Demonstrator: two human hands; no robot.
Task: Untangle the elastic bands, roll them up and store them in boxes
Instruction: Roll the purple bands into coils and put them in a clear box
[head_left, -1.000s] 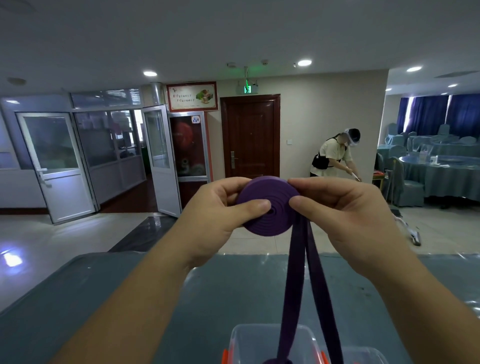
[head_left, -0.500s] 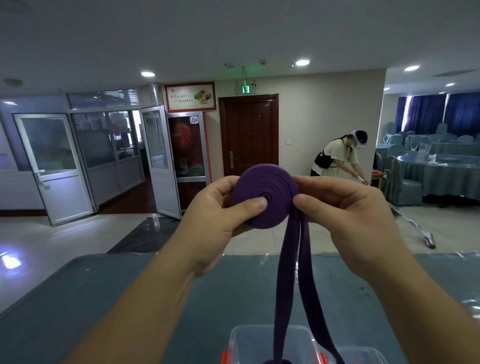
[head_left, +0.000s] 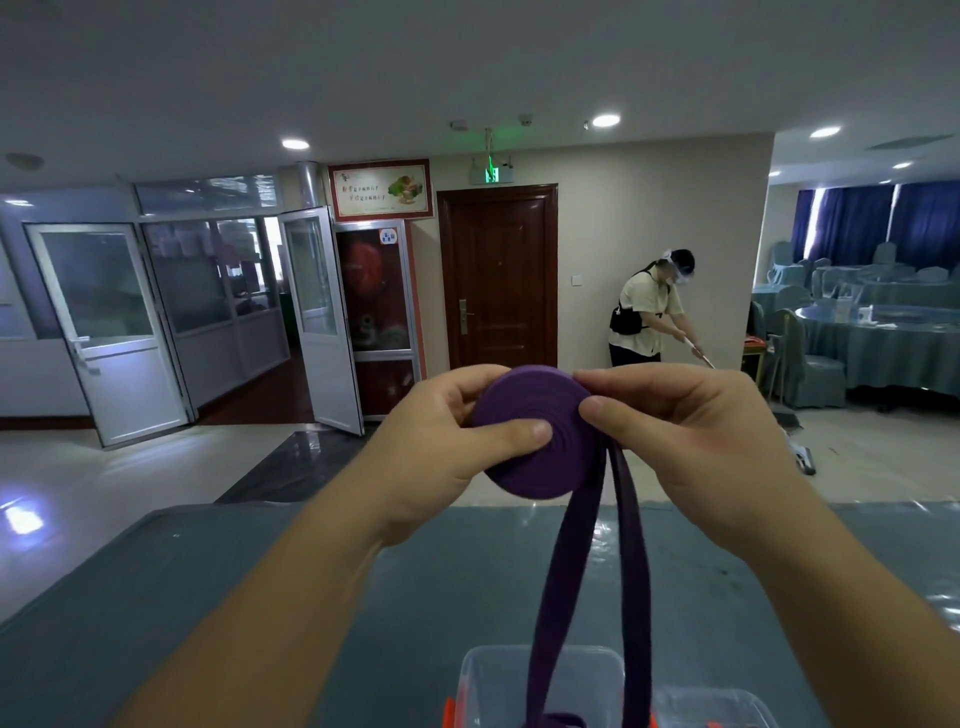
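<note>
Now, grip: your left hand (head_left: 447, 447) pinches the flat purple coil of elastic band (head_left: 535, 431) mid-frame, thumb on its face; your right hand (head_left: 691, 431) pinches its right edge.
Relation: two unrolled purple tails (head_left: 587, 582) hang straight down from the coil's right side, nearer your right hand, long axis vertical.
Box: clear plastic box (head_left: 483, 675) directly below, bottom of frame.
Surface: blue-grey table (head_left: 208, 597).
Room: hall; person sweeping, right of centre.
</note>
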